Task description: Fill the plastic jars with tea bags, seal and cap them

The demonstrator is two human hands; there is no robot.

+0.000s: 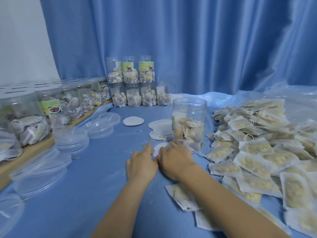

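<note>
An open clear plastic jar (188, 124), partly filled with tea bags, stands upright on the blue cloth. Just in front of it lies a round white seal disc (160, 148). My left hand (141, 164) and my right hand (175, 160) lie side by side on the cloth, fingertips on the near edge of that disc. The right hand covers part of the disc; I cannot tell if either hand pinches it. A big heap of loose tea bags (257, 152) lies to the right of the jar.
More white seal discs (133, 121) lie behind the jar. Stacks of clear lids (72, 140) sit at the left. Filled jars (132, 88) stand stacked by the blue curtain and along a wooden shelf (34, 148) at left. A few tea bags (185, 196) lie under my right forearm.
</note>
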